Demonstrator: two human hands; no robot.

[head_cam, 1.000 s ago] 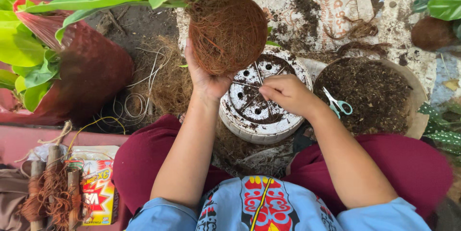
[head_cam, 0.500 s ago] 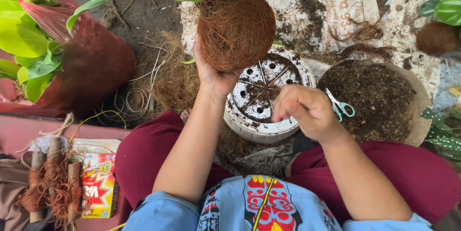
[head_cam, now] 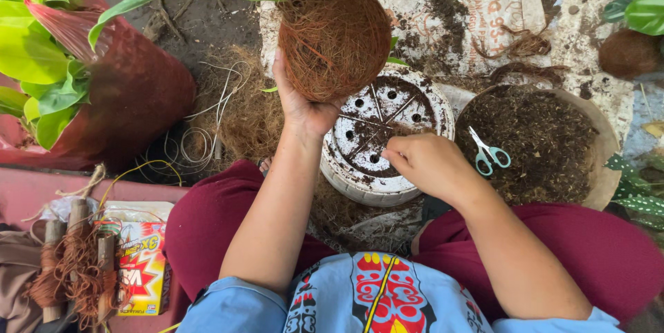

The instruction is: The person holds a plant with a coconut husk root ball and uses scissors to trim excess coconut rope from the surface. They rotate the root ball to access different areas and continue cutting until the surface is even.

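My left hand [head_cam: 301, 103] holds up a round ball of brown coconut fibre [head_cam: 335, 34] with a green-leaved plant growing out of its top. Just below the ball lies an upturned white pot [head_cam: 354, 174] with drain holes and bits of soil on its base. My right hand [head_cam: 427, 163] rests on that base, fingers curled and pinched over some loose fibre. Beside it, small scissors with teal handles [head_cam: 488, 153] lie on a bowl of dark soil [head_cam: 593, 167].
A red pot [head_cam: 138, 91] with broad green leaves stands at the left. Loose fibre and coiled string [head_cam: 200, 141] lie beside it. Sticks wound with fibre [head_cam: 69, 271] and a colourful box [head_cam: 142, 271] sit at lower left. Another fibre ball [head_cam: 628, 52] is at upper right.
My left hand has raised and steadied the fibre ball a little. My right hand has drawn back over the pot's base and curled its fingers tighter.
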